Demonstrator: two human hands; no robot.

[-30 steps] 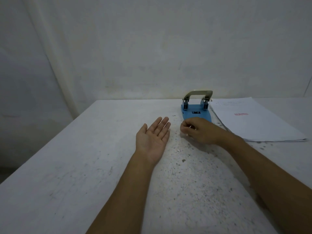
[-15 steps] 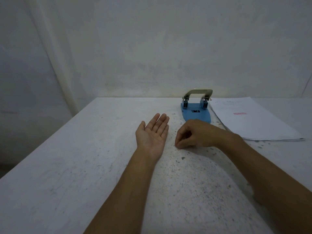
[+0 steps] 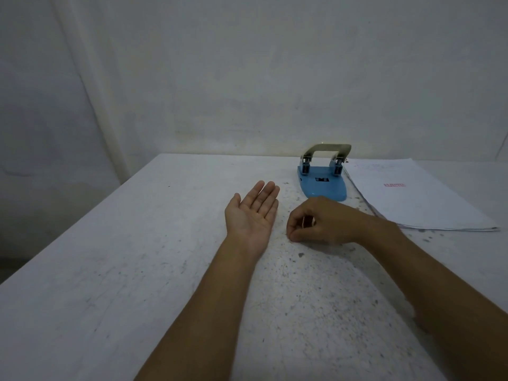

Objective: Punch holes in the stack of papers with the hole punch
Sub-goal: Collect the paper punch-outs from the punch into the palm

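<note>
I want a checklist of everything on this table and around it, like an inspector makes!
Surface: white table, scuffed, with dark specks.
Job's things: blue metal hole punch, handle up, nothing in it; stack of white papers lying flat to its right.
Clutter: small specks and bits around the hands.
Grippers: left hand open, palm up; right hand curled, fingers pinched at the tabletop, too small to tell on what.
Cables: nothing seen.
Surroundings: plain white wall.

Your hole punch [image 3: 323, 182], blue base with a raised metal handle, stands upright near the table's [image 3: 110, 270] far edge. Your stack of papers [image 3: 417, 204] lies flat just beside it, toward the far right corner.
</note>
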